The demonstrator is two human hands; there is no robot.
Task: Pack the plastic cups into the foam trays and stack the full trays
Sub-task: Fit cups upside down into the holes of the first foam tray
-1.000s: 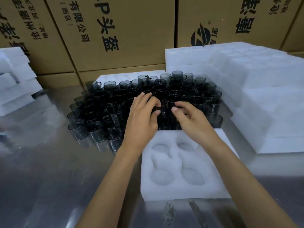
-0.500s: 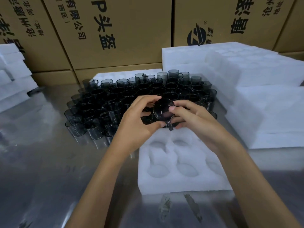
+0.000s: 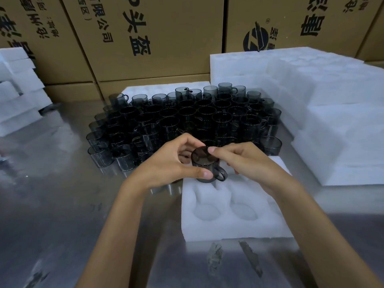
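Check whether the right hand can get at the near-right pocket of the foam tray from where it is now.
Probably yes. The pocket lies open and empty just below the right hand. But that hand and the left hand hold a smoky cup over the foam tray.

One head-worn view looked forward and down, close over the hands (image 3: 199,163), across the table (image 3: 52,204) toward the boxes (image 3: 166,38).

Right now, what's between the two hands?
In the head view, one dark see-through cup sits between the left hand and the right hand. Both hands hold it over the far edge of the white foam tray.
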